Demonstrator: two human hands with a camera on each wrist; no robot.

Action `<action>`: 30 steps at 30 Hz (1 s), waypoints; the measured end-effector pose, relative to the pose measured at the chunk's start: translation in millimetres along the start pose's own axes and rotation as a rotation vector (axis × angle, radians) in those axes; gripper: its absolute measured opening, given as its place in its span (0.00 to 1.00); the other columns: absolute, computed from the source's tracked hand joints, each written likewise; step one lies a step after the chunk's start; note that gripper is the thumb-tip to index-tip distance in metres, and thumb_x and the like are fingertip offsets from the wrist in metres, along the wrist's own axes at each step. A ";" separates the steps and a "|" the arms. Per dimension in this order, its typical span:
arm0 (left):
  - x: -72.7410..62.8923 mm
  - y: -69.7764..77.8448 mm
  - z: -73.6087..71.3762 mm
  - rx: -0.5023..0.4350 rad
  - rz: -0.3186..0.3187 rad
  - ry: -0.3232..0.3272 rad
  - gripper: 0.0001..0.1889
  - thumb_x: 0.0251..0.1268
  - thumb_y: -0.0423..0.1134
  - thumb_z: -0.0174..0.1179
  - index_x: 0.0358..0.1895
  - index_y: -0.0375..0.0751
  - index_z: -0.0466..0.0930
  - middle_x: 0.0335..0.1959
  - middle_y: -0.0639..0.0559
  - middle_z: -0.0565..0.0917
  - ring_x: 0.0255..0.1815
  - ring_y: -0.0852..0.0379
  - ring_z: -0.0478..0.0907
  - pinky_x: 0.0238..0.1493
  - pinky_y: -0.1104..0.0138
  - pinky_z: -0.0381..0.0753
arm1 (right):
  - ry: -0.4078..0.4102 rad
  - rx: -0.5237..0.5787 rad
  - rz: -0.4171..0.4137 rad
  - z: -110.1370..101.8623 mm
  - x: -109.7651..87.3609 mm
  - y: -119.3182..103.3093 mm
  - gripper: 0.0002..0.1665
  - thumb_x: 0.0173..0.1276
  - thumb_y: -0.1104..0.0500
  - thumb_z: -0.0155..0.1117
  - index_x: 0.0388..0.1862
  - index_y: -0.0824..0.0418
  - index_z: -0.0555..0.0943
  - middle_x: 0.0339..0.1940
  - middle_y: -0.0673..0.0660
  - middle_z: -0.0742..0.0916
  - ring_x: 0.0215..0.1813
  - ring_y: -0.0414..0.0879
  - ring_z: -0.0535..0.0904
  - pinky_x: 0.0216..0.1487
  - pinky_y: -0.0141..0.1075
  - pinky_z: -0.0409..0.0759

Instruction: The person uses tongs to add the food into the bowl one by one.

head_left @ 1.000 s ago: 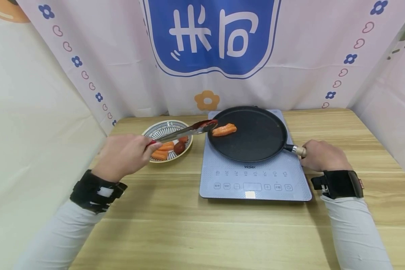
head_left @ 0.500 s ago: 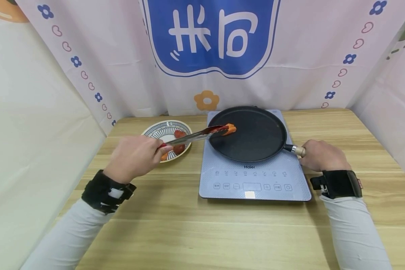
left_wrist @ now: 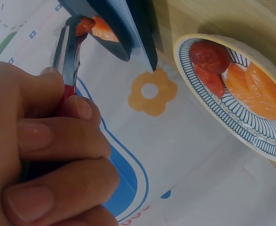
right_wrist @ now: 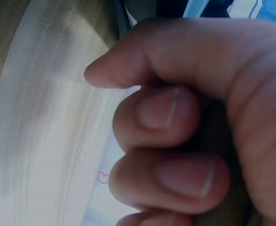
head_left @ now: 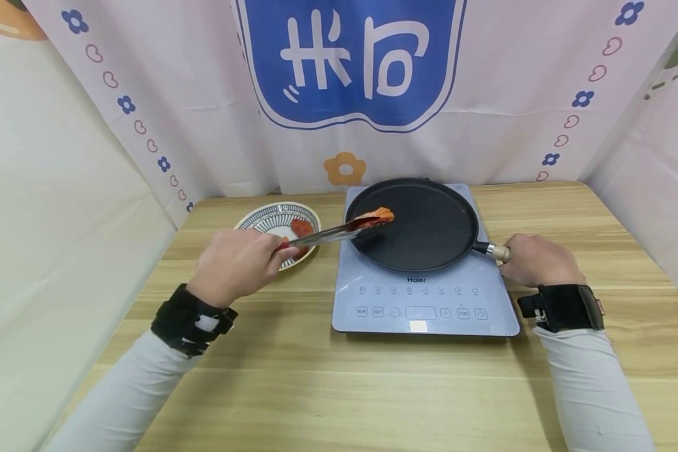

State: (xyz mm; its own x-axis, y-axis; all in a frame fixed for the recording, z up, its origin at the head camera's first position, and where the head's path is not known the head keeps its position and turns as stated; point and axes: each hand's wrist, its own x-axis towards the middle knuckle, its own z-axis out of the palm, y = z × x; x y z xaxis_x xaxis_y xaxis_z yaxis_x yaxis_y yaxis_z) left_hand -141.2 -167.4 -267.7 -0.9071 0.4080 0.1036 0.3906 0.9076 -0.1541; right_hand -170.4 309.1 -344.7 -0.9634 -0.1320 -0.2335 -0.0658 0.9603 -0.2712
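My left hand (head_left: 240,260) grips a pair of metal tongs (head_left: 328,236) with red parts on the handle and tips. The tongs reach over the left side of a flat black pan (head_left: 429,238), their tips right at an orange, salmon-like piece (head_left: 385,213) and overlapping it. In the left wrist view, the orange piece (left_wrist: 104,29) shows just beyond the tips. My right hand (head_left: 542,260) holds the pan by its wooden-ended handle (head_left: 500,253). Its curled fingers (right_wrist: 185,176) fill the right wrist view, hiding most of the handle.
The pan sits on a pale blue induction cooktop (head_left: 424,323). Left of it, partly behind my left hand, stands a patterned plate (head_left: 260,216). On it lie orange slices (left_wrist: 257,89) and a dark red round piece (left_wrist: 209,56). A printed cloth (head_left: 203,113) hangs behind the wooden table (head_left: 316,395).
My left hand has moved right, bringing the tongs' tips from the pan's left edge onto the orange piece, which has barely shifted. My right hand stays on the pan handle.
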 end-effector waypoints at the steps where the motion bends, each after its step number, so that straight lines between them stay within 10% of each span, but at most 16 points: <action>1: 0.6 0.8 0.2 0.000 -0.003 -0.003 0.23 0.79 0.60 0.57 0.24 0.52 0.76 0.14 0.57 0.65 0.16 0.57 0.67 0.16 0.63 0.60 | 0.000 0.001 0.000 0.2 0.0 -0.1 0.15 0.65 0.60 0.65 0.21 0.54 0.71 0.20 0.52 0.73 0.26 0.50 0.73 0.26 0.41 0.67; 30: 6.7 13.8 5.5 0.060 0.011 0.043 0.20 0.78 0.58 0.59 0.29 0.49 0.80 0.14 0.57 0.63 0.15 0.56 0.65 0.15 0.63 0.61 | 0.013 0.000 0.014 0.9 -0.3 -2.0 0.12 0.65 0.60 0.66 0.23 0.57 0.76 0.20 0.53 0.76 0.26 0.50 0.74 0.26 0.41 0.67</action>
State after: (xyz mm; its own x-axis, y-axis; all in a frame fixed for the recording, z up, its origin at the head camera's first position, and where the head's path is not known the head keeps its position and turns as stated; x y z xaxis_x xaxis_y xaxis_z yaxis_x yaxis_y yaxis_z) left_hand -142.8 -152.6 -274.6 -0.8947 0.4231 0.1431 0.3896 0.8959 -0.2135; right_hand -169.8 307.0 -344.9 -0.9675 -0.1151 -0.2253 -0.0520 0.9620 -0.2680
